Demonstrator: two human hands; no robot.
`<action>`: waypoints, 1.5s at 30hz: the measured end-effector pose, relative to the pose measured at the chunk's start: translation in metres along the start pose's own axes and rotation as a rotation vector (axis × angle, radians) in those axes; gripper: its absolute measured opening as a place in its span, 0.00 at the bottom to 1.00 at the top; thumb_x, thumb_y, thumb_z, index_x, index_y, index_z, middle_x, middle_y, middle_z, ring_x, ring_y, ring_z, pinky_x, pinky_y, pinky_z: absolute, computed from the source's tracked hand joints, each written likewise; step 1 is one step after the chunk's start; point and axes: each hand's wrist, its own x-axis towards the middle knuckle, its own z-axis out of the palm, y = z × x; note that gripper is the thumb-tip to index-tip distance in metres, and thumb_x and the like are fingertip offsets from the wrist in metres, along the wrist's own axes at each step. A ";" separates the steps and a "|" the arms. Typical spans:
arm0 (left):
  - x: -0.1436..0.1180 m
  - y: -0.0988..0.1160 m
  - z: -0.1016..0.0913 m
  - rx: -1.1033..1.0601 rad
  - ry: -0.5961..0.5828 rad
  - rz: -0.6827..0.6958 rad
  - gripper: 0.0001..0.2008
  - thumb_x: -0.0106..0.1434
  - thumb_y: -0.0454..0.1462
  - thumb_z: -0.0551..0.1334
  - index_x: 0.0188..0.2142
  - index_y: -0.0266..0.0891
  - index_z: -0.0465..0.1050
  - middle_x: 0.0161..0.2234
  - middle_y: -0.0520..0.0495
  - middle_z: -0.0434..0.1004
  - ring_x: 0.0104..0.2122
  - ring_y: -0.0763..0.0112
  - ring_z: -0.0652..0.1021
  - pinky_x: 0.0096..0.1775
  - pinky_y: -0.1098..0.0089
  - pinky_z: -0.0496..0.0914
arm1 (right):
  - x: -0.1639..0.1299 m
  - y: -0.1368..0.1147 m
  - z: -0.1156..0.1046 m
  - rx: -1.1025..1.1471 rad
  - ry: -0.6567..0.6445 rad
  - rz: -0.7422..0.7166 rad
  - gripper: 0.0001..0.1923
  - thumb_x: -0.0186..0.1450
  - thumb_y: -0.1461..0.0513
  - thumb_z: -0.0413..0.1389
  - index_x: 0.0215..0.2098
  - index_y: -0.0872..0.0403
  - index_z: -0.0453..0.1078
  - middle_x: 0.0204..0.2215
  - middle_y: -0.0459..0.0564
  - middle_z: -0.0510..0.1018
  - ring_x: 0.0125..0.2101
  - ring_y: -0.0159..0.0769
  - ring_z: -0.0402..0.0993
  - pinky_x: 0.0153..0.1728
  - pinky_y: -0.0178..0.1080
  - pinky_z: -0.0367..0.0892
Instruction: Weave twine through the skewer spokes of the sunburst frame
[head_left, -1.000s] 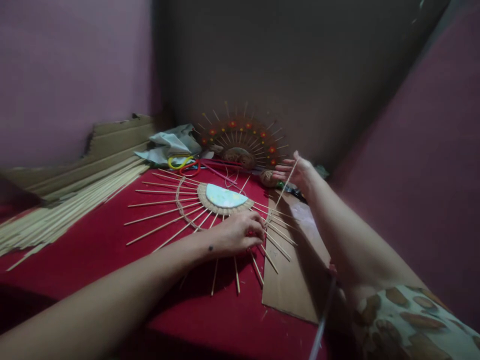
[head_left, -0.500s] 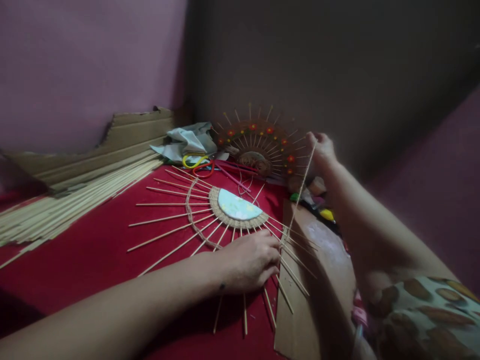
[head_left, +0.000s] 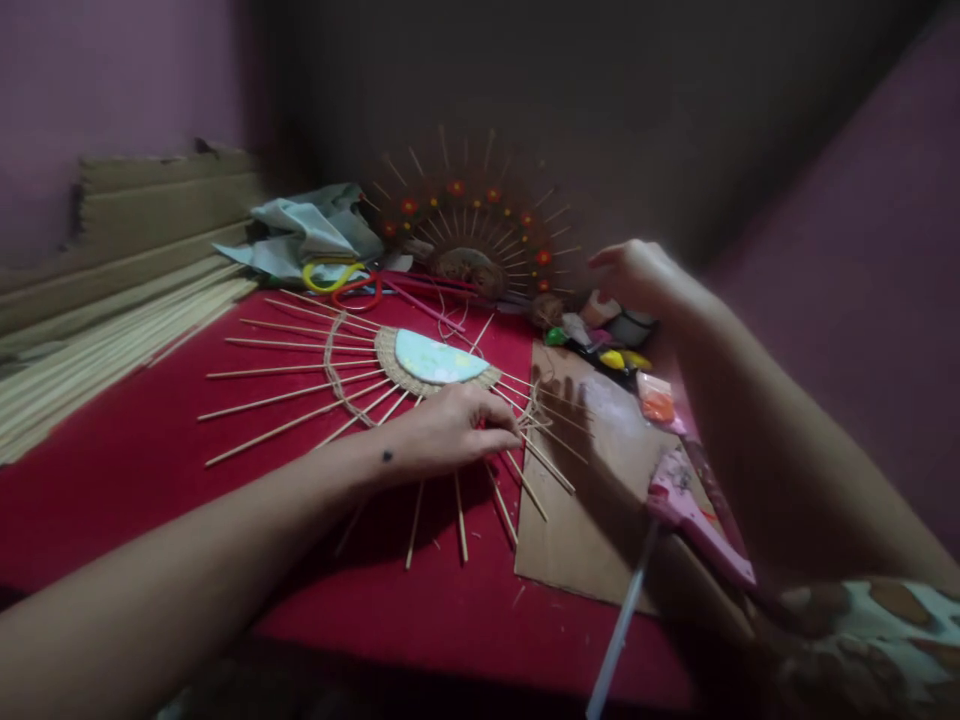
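Left hand (head_left: 457, 430) curls over the sticks (head_left: 460, 515); right hand (head_left: 645, 275) hovers, wrist bent.

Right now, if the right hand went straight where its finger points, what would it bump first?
Probably the flowered fan, which comes first in the picture, just left of the right hand. Depth is unclear, so it might pass in front instead.

Light is dim — shadow crosses the cardboard (head_left: 553, 535) — everything softly blurred.
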 end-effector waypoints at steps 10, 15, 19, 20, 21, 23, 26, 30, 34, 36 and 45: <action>-0.001 -0.001 -0.009 -0.806 0.163 -0.055 0.06 0.55 0.37 0.66 0.30 0.35 0.75 0.25 0.50 0.78 0.24 0.78 0.74 0.29 0.76 0.67 | -0.139 -0.010 0.035 0.081 -0.369 -0.104 0.10 0.56 0.70 0.54 0.25 0.56 0.77 0.22 0.49 0.78 0.23 0.31 0.70 0.25 0.34 0.58; -0.001 -0.002 -0.015 -0.799 0.141 -0.103 0.06 0.53 0.36 0.66 0.29 0.33 0.75 0.21 0.48 0.76 0.20 0.78 0.72 0.23 0.79 0.63 | -0.145 -0.013 0.069 -0.049 -0.199 -0.188 0.12 0.60 0.68 0.51 0.29 0.55 0.77 0.31 0.52 0.78 0.29 0.32 0.68 0.30 0.34 0.58; -0.002 -0.005 -0.017 -0.778 0.070 -0.111 0.06 0.53 0.36 0.66 0.29 0.33 0.75 0.18 0.48 0.76 0.18 0.78 0.72 0.22 0.79 0.63 | -0.141 -0.013 0.085 -0.020 -0.137 -0.182 0.13 0.61 0.69 0.50 0.30 0.56 0.77 0.33 0.54 0.77 0.34 0.35 0.68 0.36 0.34 0.59; -0.002 -0.006 -0.017 -0.780 0.056 -0.110 0.06 0.53 0.36 0.66 0.29 0.34 0.75 0.18 0.48 0.76 0.18 0.77 0.73 0.22 0.79 0.63 | -0.140 -0.013 0.087 -0.015 -0.142 -0.177 0.13 0.61 0.69 0.50 0.30 0.56 0.77 0.32 0.53 0.77 0.33 0.35 0.68 0.36 0.34 0.59; -0.002 -0.007 -0.017 -0.783 0.042 -0.105 0.06 0.53 0.36 0.66 0.29 0.34 0.75 0.18 0.48 0.76 0.18 0.77 0.73 0.22 0.79 0.64 | -0.140 -0.012 0.090 -0.009 -0.147 -0.174 0.13 0.61 0.69 0.50 0.30 0.56 0.77 0.32 0.53 0.77 0.33 0.34 0.68 0.35 0.34 0.59; -0.001 -0.009 -0.016 -0.787 0.016 -0.098 0.06 0.54 0.36 0.66 0.29 0.34 0.75 0.18 0.48 0.76 0.19 0.77 0.74 0.22 0.78 0.64 | -0.139 -0.010 0.093 0.004 -0.157 -0.172 0.13 0.61 0.69 0.50 0.31 0.55 0.77 0.31 0.52 0.78 0.31 0.34 0.68 0.35 0.34 0.59; -0.001 -0.010 -0.015 -0.779 -0.022 -0.085 0.06 0.54 0.36 0.66 0.29 0.33 0.76 0.18 0.48 0.76 0.19 0.77 0.74 0.23 0.78 0.65 | -0.139 -0.008 0.096 0.030 -0.170 -0.170 0.14 0.60 0.70 0.50 0.31 0.54 0.78 0.31 0.50 0.78 0.30 0.32 0.69 0.34 0.33 0.59; -0.001 -0.009 -0.017 -0.756 -0.016 -0.064 0.06 0.54 0.36 0.66 0.29 0.33 0.76 0.19 0.49 0.76 0.20 0.76 0.74 0.23 0.77 0.66 | -0.139 -0.005 0.097 0.105 -0.155 -0.134 0.14 0.59 0.70 0.51 0.32 0.53 0.78 0.31 0.49 0.79 0.30 0.32 0.70 0.34 0.32 0.60; -0.002 -0.008 -0.020 -0.725 -0.003 -0.050 0.06 0.55 0.36 0.66 0.29 0.34 0.76 0.19 0.49 0.76 0.20 0.77 0.74 0.24 0.77 0.66 | -0.139 -0.005 0.097 0.120 -0.109 -0.115 0.11 0.58 0.70 0.52 0.34 0.56 0.76 0.32 0.51 0.79 0.33 0.34 0.71 0.35 0.33 0.61; -0.003 -0.009 -0.022 -0.707 -0.022 -0.046 0.06 0.55 0.36 0.66 0.29 0.34 0.77 0.19 0.49 0.76 0.20 0.78 0.74 0.24 0.77 0.66 | -0.140 -0.005 0.097 0.142 -0.067 -0.130 0.11 0.58 0.70 0.52 0.34 0.56 0.76 0.33 0.51 0.78 0.34 0.34 0.71 0.36 0.33 0.62; -0.005 -0.006 -0.026 -0.650 -0.106 -0.058 0.05 0.54 0.35 0.66 0.30 0.35 0.79 0.18 0.50 0.75 0.17 0.78 0.73 0.21 0.78 0.65 | -0.143 -0.005 0.096 0.198 -0.073 -0.193 0.11 0.59 0.71 0.51 0.30 0.55 0.75 0.33 0.51 0.77 0.32 0.33 0.70 0.35 0.34 0.62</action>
